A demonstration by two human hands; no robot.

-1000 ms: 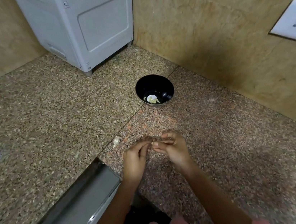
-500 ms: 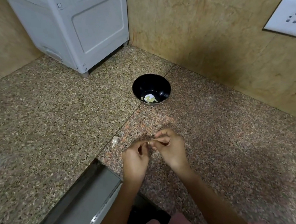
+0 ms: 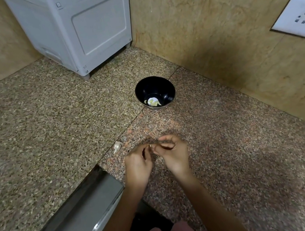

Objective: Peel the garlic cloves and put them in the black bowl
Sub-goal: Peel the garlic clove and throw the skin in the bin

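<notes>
Pinching a small garlic clove (image 3: 151,146) between the curled fingertips of the left hand (image 3: 138,165) and the right hand (image 3: 174,151). Too blurry to tell how much skin is off. Just left of the left hand, on the counter (image 3: 33,131), what looks like a second clove (image 3: 117,145) with skin on. Well ahead of both hands, some peeled garlic (image 3: 152,102) already in the black bowl (image 3: 153,84). Looks partly done, with at least two more to finish and drop in.

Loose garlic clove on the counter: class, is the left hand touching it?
Apart. The head view shows granite counter between the loose clove and the left hand, which pinches a small pale piece with the right hand.
</notes>
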